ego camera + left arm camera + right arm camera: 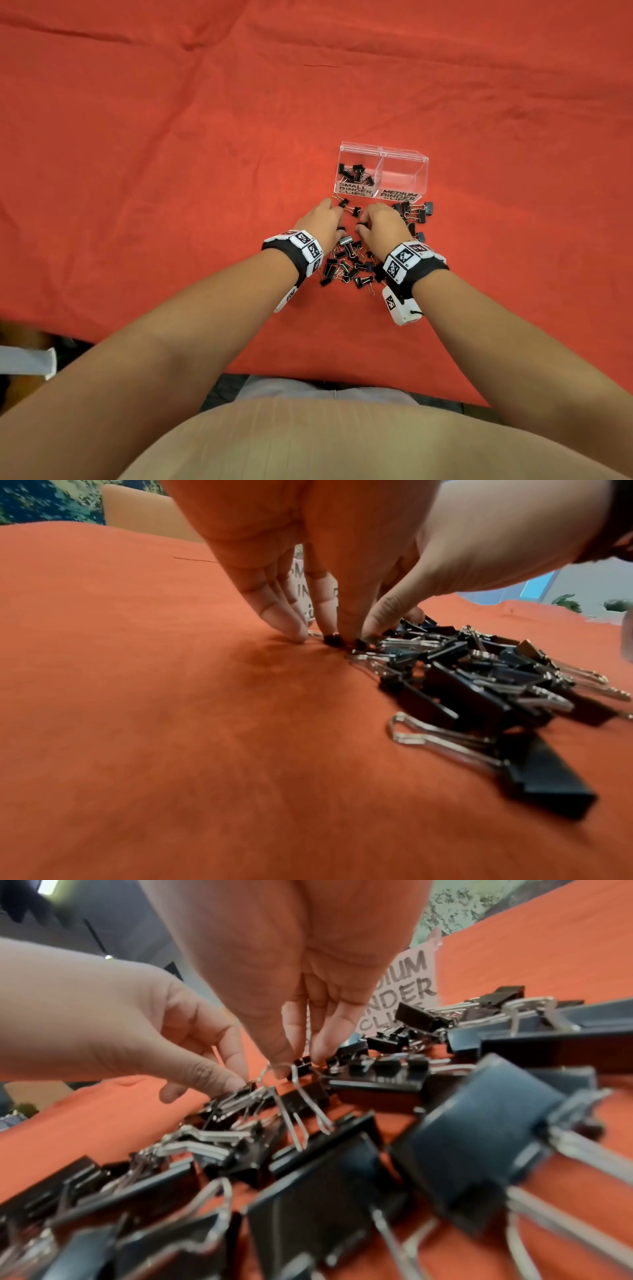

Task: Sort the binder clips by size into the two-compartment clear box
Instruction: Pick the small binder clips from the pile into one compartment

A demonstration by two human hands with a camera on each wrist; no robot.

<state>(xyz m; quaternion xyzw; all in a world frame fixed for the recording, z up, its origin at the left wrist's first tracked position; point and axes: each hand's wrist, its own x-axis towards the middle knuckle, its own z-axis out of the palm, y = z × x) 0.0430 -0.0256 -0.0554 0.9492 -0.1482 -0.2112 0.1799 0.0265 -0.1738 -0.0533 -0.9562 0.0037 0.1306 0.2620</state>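
The clear two-compartment box [382,171] stands on the red cloth just beyond my hands. Its left half, labelled SMALL BINDER CLIPS, holds several small black clips [354,173]; the right half, labelled MEDIUM BINDER CLIPS, holds nothing. A pile of mixed black binder clips [349,265] lies between my wrists and spreads right [412,209]. My left hand [329,216] reaches fingertips-down and pinches a small clip [248,1089] at the pile's far edge. My right hand [303,1056] pinches the wire handle of another small clip [303,1064] between thumb and finger.
Red cloth [171,171] covers the whole table, with wide bare stretches to the left, right and behind the box. The table's near edge [342,380] is right against my body. Larger clips [534,767] lie close under my left wrist.
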